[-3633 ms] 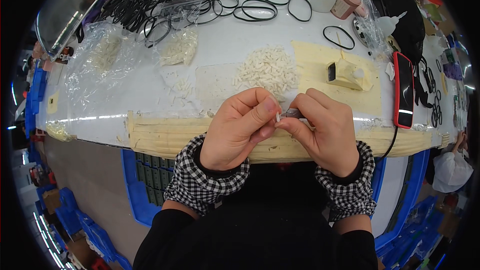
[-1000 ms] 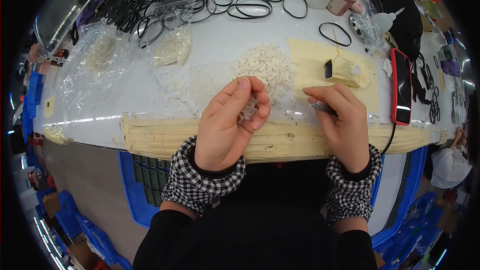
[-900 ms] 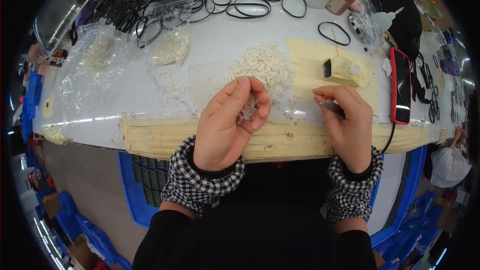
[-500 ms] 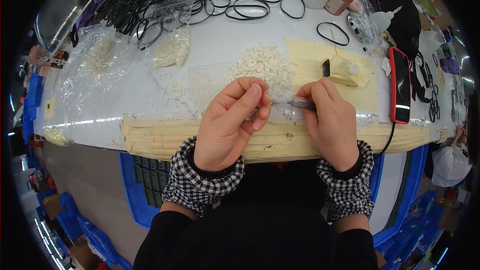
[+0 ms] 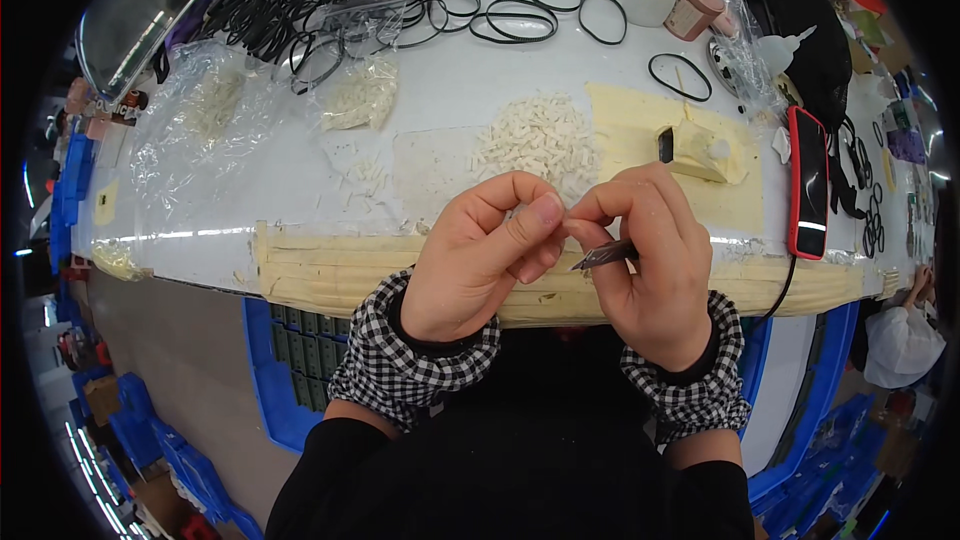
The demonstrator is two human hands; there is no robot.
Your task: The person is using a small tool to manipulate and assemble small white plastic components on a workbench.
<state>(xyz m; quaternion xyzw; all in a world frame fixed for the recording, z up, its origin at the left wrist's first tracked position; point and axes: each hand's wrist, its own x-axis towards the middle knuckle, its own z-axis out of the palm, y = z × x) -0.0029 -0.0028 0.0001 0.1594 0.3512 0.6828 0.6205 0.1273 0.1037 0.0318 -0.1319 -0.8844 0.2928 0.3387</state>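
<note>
My left hand (image 5: pixel 490 255) is closed in a pinch, thumb against the index finger. Whatever lies between those fingertips is too small or hidden to make out. My right hand (image 5: pixel 650 260) meets it fingertip to fingertip, thumb and index pinched together. Under the curled fingers it also grips a dark pointed metal tool (image 5: pixel 606 255), its tip toward the left hand; whether it is a blade or tweezers I cannot tell. Just beyond both hands lies a heap of small white tube-like pieces (image 5: pixel 540 140).
Black rubber loops (image 5: pixel 515 22) lie along the back, heaped at the far left. Bags of white pieces (image 5: pixel 360 100) stand left. At right are a yellow taped block (image 5: pixel 705 152) and a red-framed phone (image 5: pixel 808 180) with a cable. Yellow tape (image 5: pixel 330 265) covers the table's front edge.
My right hand has moved left and its fingertips now meet those of my left hand. The metal tool has swung lower, its tip pointing down-left. The view has shifted slightly.
</note>
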